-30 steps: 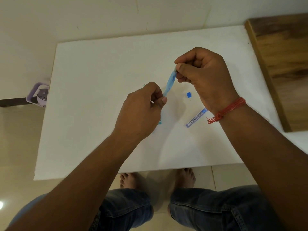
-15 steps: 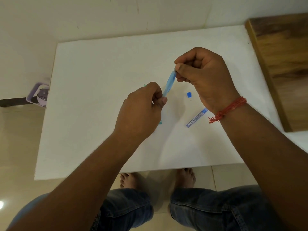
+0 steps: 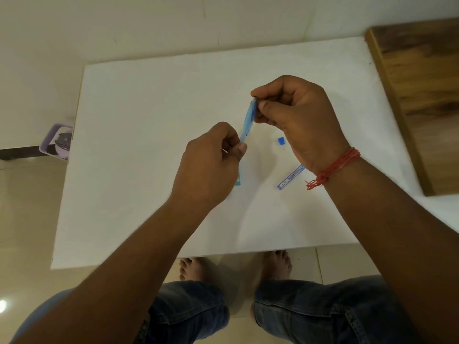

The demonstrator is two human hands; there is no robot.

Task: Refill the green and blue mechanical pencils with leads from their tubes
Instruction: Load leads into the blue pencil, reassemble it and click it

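Note:
Above the middle of the white table (image 3: 139,150) I hold the blue mechanical pencil (image 3: 248,120) tilted, between both hands. My left hand (image 3: 211,165) grips its lower end with thumb and fingers. My right hand (image 3: 295,120) pinches at its upper end; what its fingertips hold there is hidden. A small blue cap (image 3: 281,141) lies on the table below my right hand. The blue lead tube (image 3: 290,177) lies by my right wrist. A teal-green item (image 3: 239,178) peeks out from under my left hand, mostly hidden.
A wooden board (image 3: 419,95) borders the table on the right. A purple tray (image 3: 56,142) with a dark object sits on the floor to the left. My knees and bare feet are below the table's near edge. The wall runs behind the table.

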